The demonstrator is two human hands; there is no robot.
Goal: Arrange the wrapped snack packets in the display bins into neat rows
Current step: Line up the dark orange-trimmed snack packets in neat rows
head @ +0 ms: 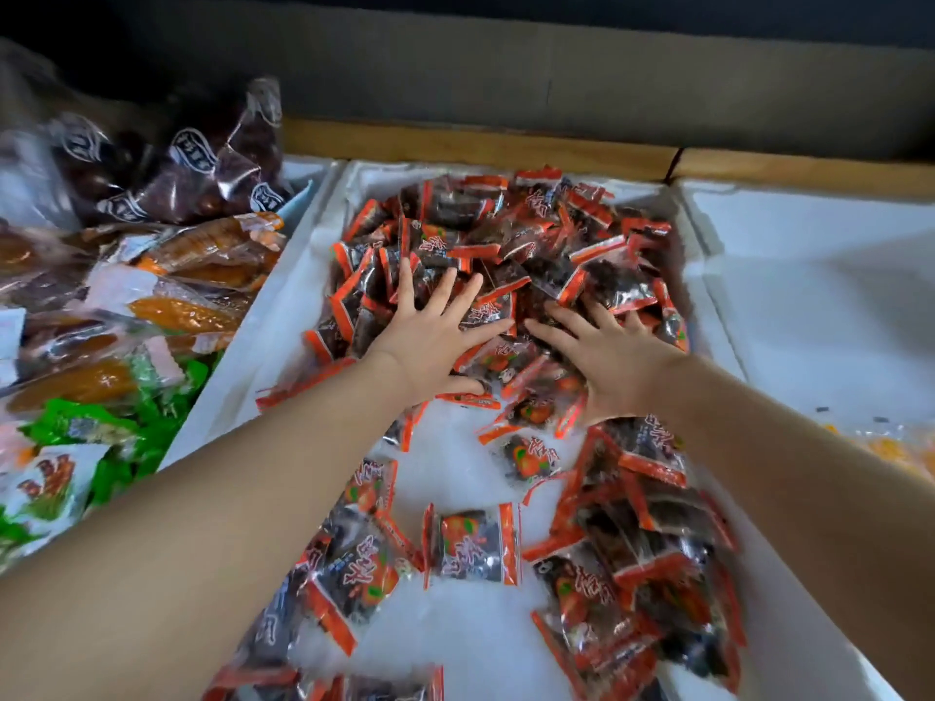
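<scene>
Two bare hands lie flat on a heap of crinkly orange-edged packets in a white foam bin.

The left hand and right hand are both spread wide, palms down, gripping nothing; the right fingertips vanish under glossy wrappers. Loose packets scatter over the bin's grainy white floor nearer the camera. The bin to the left holds blurred amber and green pouches, cut off at the edge.
</scene>
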